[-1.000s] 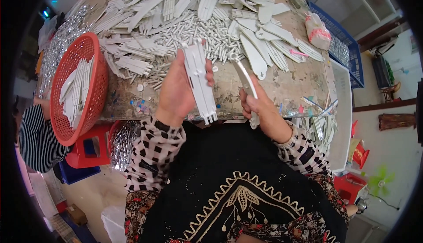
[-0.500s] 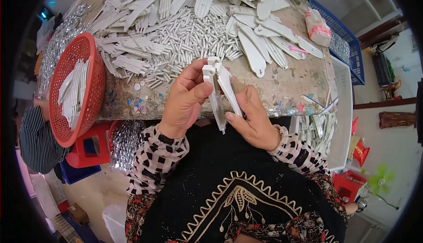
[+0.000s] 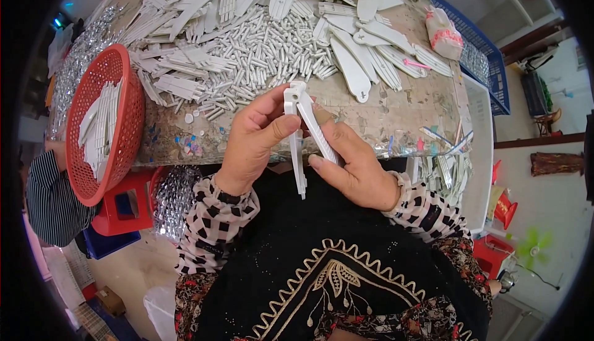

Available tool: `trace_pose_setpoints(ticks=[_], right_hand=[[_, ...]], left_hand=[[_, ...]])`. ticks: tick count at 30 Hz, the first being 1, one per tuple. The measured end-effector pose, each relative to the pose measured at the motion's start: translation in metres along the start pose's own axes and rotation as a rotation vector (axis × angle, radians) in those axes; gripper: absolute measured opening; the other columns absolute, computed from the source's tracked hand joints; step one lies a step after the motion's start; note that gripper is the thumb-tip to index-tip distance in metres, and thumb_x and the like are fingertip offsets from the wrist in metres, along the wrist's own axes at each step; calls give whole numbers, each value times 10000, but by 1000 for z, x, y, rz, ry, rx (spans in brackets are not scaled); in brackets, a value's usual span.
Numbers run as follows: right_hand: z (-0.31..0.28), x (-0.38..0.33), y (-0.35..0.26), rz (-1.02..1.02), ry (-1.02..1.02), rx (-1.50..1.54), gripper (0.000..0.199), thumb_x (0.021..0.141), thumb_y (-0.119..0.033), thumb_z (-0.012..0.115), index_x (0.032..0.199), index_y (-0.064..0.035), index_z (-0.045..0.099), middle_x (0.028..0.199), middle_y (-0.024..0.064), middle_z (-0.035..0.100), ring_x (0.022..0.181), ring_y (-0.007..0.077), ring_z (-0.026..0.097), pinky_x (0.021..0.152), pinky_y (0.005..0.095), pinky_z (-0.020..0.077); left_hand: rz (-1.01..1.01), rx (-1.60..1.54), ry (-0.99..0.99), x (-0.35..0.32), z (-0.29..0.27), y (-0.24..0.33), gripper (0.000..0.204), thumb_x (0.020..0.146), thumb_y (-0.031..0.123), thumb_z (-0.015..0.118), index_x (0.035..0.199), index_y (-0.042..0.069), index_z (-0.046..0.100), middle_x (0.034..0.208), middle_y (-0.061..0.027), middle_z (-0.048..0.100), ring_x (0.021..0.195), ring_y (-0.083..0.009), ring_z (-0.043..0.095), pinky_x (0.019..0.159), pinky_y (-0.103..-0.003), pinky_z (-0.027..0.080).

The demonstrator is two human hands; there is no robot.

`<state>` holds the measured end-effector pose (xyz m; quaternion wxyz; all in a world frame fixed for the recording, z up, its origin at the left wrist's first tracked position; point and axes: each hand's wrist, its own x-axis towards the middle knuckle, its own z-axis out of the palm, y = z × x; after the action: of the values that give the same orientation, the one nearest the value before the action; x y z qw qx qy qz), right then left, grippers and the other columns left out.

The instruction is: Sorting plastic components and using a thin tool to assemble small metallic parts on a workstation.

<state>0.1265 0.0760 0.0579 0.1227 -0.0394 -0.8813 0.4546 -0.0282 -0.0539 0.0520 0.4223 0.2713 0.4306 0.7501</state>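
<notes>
White plastic strips are being pinched by both my hands. My left hand is gripping the top, my right hand is pressing one strip sideways.

White plastic strips — red basket — checked sleeves.

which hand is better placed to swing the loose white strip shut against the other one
Probably the right hand: its fingers lie along the angled white strip, free to push it. The left hand pinches the joined top end and steadies the straight strip.
</notes>
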Motion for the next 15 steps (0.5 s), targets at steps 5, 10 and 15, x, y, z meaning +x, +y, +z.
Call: trace_pose_setpoints(ticks=[5, 10, 15], right_hand=[[17, 1, -8, 39, 86, -106, 782, 807, -208, 710, 1455, -47, 305, 958, 167, 523, 808, 318, 571, 694, 371, 475], [19, 7, -1, 6, 112, -236, 830, 764, -266, 733, 1447, -54, 313, 934, 173, 511, 721, 357, 588, 599, 418, 488], [-4, 10, -7, -37, 59, -270, 746, 790, -257, 727, 1409, -39, 371, 988, 160, 513, 765, 319, 586, 623, 376, 491]], left_hand=[[-54, -38, 104, 0, 17, -10, 457, 935, 127, 600, 1343, -14, 449, 1220, -81, 585, 1098, -120, 545, 938, -276, 448], [-47, 116, 68, -4, 22, -11, 397, 961, 155, 566, 1318, 9, 474, 1187, -56, 586, 1057, -102, 544, 912, -265, 451], [-35, 144, -2, 1, 9, -6, 418, 953, 103, 538, 1346, 5, 433, 1186, -43, 573, 1036, -100, 547, 901, -262, 457]])
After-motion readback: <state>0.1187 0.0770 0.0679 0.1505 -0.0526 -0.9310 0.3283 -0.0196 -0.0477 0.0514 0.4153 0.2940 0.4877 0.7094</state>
